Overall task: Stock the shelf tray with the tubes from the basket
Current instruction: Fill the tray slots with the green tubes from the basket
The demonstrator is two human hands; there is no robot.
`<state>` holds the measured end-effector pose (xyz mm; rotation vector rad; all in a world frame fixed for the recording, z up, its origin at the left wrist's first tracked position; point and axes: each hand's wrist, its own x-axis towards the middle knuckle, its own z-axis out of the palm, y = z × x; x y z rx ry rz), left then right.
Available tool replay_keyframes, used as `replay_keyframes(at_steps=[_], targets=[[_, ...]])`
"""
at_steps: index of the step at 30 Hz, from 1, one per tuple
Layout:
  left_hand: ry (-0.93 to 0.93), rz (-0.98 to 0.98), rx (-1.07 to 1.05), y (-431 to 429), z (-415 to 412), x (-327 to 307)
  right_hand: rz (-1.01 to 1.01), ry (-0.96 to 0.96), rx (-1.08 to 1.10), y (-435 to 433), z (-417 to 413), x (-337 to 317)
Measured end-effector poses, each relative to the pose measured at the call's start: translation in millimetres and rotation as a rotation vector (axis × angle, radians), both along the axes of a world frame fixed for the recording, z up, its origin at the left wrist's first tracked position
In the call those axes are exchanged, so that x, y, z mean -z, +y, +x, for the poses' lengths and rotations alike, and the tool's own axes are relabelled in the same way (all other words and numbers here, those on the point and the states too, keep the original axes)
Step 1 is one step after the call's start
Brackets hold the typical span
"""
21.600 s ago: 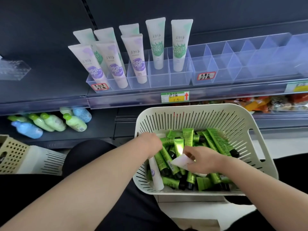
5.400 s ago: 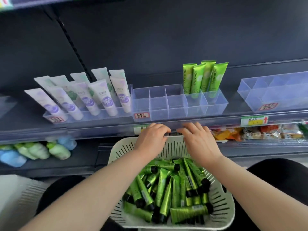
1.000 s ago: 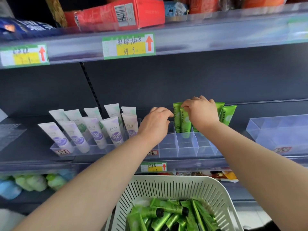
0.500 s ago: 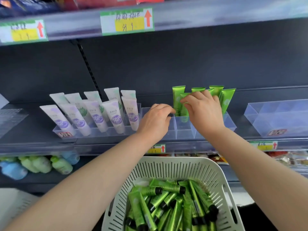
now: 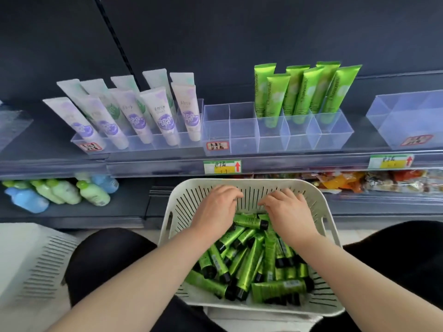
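Observation:
A white slotted basket (image 5: 167, 219) sits on my lap, holding several green tubes with black caps (image 5: 247, 262). Both hands are down in its far end, palms down over the pile. My left hand (image 5: 217, 207) and my right hand (image 5: 287, 210) have loosely curled fingers, and I see no tube in either. Up on the shelf stands the clear divided tray (image 5: 275, 137). Several green tubes (image 5: 304, 89) stand upright in its back right compartments. Its front row and left compartments hold nothing.
A tray of white and purple tubes (image 5: 134, 111) stands to the left of the divided tray, and another clear tray (image 5: 407, 121) to its right. Bottles (image 5: 60, 190) and snack packs (image 5: 359, 180) lie on the lower shelf. A second white basket (image 5: 28, 259) is at my left.
Both hands have come down from the green tubes in the shelf tray into the basket. The view has tilted down with them.

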<state>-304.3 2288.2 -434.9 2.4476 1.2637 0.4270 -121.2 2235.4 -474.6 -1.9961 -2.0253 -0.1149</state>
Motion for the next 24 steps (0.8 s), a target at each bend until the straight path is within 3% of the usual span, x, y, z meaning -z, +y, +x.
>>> replay_keyframes(at_steps=[6, 13, 20, 24], targets=[[0.141, -0.105, -0.063, -15, -27, 53, -0.475, 0.017, -0.014, -25, -12, 37], [0.176, -0.096, -0.108, -18, -39, 82, -0.743, 0.022, -0.008, -30, -30, 55], [0.149, -0.108, -0.225, -14, -42, 88, -0.744, 0.087, 0.124, -28, -44, 57], [0.189, -0.133, -0.256, -16, -45, 92, -0.771, 0.405, 0.318, -25, -40, 55]])
